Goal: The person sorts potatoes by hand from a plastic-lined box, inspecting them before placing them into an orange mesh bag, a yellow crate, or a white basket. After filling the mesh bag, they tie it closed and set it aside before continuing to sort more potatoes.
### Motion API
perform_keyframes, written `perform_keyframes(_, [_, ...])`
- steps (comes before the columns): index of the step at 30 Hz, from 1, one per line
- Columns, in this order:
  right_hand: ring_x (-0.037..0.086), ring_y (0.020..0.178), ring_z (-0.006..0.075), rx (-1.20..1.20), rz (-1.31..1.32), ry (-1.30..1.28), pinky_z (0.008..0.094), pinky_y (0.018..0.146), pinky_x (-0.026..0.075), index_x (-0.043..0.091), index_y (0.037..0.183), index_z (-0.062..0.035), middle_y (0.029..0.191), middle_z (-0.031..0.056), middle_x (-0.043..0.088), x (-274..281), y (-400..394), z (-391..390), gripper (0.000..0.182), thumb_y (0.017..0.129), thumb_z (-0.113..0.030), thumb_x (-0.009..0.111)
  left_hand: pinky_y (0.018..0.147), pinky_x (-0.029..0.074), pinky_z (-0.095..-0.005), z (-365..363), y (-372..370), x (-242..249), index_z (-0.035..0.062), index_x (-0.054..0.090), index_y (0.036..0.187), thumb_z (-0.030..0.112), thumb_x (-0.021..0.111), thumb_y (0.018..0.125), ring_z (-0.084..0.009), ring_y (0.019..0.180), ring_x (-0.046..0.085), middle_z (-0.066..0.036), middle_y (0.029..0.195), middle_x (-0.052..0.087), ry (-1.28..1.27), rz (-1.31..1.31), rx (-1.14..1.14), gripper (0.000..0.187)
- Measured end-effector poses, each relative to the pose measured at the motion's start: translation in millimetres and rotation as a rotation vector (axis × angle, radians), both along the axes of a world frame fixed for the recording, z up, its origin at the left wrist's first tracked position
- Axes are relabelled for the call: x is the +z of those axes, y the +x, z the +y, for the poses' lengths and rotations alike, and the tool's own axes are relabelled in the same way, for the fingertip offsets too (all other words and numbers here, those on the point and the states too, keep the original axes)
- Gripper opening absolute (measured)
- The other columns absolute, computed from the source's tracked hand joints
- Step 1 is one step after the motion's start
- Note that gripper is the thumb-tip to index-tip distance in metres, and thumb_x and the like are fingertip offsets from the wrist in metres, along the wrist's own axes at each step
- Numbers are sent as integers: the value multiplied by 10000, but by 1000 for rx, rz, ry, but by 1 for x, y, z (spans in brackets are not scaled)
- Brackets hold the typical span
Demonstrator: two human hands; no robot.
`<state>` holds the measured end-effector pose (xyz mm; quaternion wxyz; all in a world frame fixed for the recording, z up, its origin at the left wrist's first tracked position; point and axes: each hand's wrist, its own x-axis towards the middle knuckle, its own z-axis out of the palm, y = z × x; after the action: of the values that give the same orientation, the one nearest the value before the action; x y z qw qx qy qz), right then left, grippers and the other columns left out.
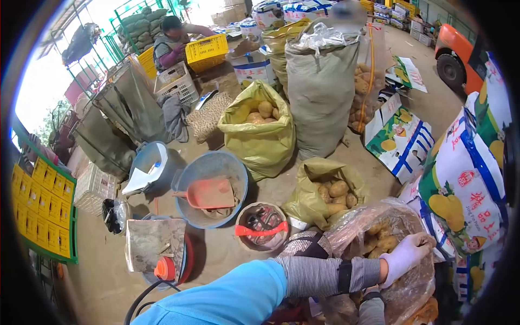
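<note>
My left hand (407, 257), in a white glove, reaches across to the right with its fingers closed on the rim of a clear plastic bag (352, 230). Inside that bag lie several potatoes (383, 241). Below the left forearm, the wrist of my right hand (372, 293) shows at the bag's near side; its fingers are hidden behind the left arm. Just beyond the bag stands an open yellow-green woven sack (303, 189) with more potatoes (337, 194) in it.
Potato cartons (460, 189) crowd the right side. Ahead stand a larger potato sack (257, 143) and a tall grey sack (320, 92). To the left are a blue basin (187, 168) with a red dustpan (210, 194) and a bucket (246, 246). A co-worker (172, 43) handles a yellow crate (207, 49).
</note>
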<state>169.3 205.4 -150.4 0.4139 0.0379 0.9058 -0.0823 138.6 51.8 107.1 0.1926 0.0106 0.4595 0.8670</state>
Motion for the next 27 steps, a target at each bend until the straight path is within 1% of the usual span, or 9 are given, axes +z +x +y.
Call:
perform_keyframes(10, [614, 1098, 247, -1078, 42, -1195, 351, 907, 518, 446, 1409, -55, 1216, 95, 636, 124, 60, 60, 673, 793, -1, 712, 830, 511, -314, 26, 14, -22, -4, 629, 1156, 142, 583, 916, -202, 930, 646, -142, 1020, 694, -259, 200, -81, 285])
perform_keyframes(12, [676, 913, 265, -1121, 306, -1391, 376, 742, 576, 439, 1392, -58, 1090, 111, 648, 153, 81, 72, 595, 840, 2, 652, 790, 517, -316, 27, 23, -20, 61, 612, 1237, 213, 614, 926, -195, 916, 624, -99, 1078, 649, -364, 251, -108, 345])
perform_keyframes(14, [647, 1057, 292, -1141, 261, -1409, 414, 880, 551, 424, 1415, -63, 1188, 138, 628, 140, 97, 138, 639, 836, -63, 693, 874, 514, -335, 25, 36, -9, 71, 510, 1363, 270, 658, 891, -263, 1071, 600, -162, 1299, 518, -831, 367, -264, 534])
perform_keyframes(16, [587, 1168, 297, -1122, 423, -1573, 416, 973, 506, 381, 1455, -71, 1296, 146, 572, 186, 114, 116, 718, 828, -127, 726, 906, 505, -334, 37, 50, -19, 59, 429, 1427, 204, 695, 844, -259, 1127, 577, -186, 1282, 539, -783, 277, -420, 657])
perform_keyframes(18, [576, 1179, 288, -1028, 589, -1662, 392, 1000, 486, 386, 1453, -65, 1316, 136, 564, 217, 129, 95, 702, 843, -150, 722, 922, 500, -335, 51, 56, -51, 40, 405, 1437, 148, 722, 801, -256, 1142, 575, -192, 1266, 562, -414, 192, -554, 719])
perform_keyframes(20, [550, 1178, 268, -1059, 753, -1478, 377, 983, 490, 355, 1447, -76, 1347, 126, 488, 230, 139, 77, 775, 802, -168, 774, 935, 497, -336, 60, 64, -52, 18, 401, 1432, 98, 741, 762, -252, 1148, 577, -188, 1248, 586, -292, 164, -599, 755])
perform_keyframes(24, [596, 1045, 246, -1006, 1189, -1050, 330, 904, 504, 549, 1261, -40, 1146, 134, 605, 197, 127, 81, 492, 847, -213, 750, 960, 496, -336, 65, 85, -45, -16, 454, 1376, 72, 788, 719, -217, 1129, 592, -147, 1229, 616, -391, 386, -447, 743])
perform_keyframes(25, [618, 981, 250, -1077, 1218, -993, 323, 888, 500, 605, 1170, -26, 1065, 139, 638, 194, 124, 83, 367, 879, -219, 716, 966, 497, -339, 69, 86, -49, -14, 448, 1380, 101, 814, 725, -201, 1136, 586, -143, 1229, 615, -249, 385, -447, 759])
perform_keyframes(27, [626, 980, 222, -1065, 1216, -880, 334, 847, 495, 627, 1157, 5, 1066, 122, 676, 209, 123, 88, 366, 896, -238, 712, 948, 510, -330, 73, 85, -42, -12, 423, 1403, 94, 844, 724, -213, 1125, 589, -137, 1256, 595, -393, 569, -445, 805])
